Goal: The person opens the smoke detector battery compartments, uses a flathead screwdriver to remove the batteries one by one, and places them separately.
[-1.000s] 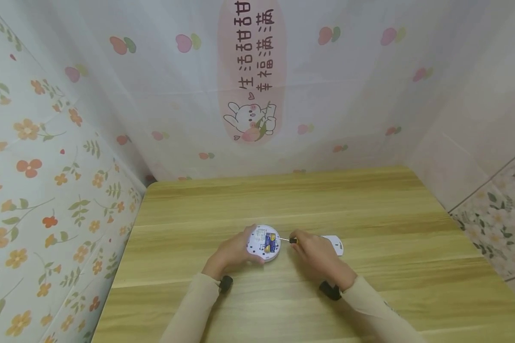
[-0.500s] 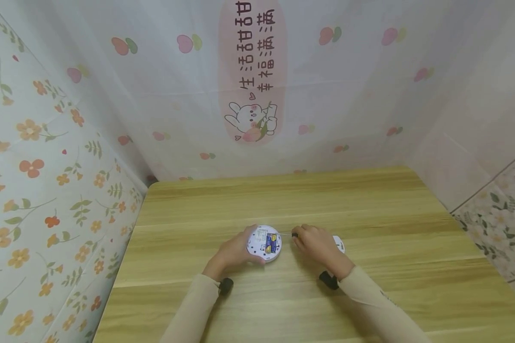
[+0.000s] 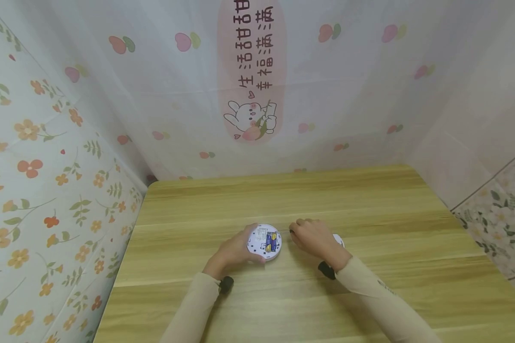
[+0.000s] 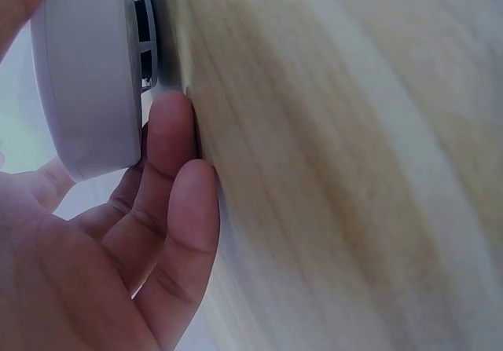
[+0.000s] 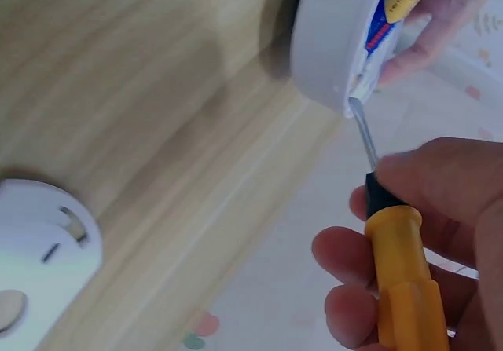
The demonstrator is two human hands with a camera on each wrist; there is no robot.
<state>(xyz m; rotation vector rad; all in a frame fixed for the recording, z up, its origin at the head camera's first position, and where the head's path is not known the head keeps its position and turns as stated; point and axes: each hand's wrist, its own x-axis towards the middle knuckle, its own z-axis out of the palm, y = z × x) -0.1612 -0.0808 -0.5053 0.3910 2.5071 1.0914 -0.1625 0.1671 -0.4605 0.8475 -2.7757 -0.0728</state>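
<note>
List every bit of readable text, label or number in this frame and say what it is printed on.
"生活甜甜" on the pink oval of the wall covering, left column, its top cut off by the frame.
"幸福满满" on the same oval, right column.
Label on the round white device: too small to read.
Blue and yellow battery in the device: print blurred, unreadable.
Screwdriver and white cover: no text visible.

In the head view the right hand [image 3: 315,239] hides the screwdriver [image 5: 397,284] and most of the white cover [image 3: 338,240].
</note>
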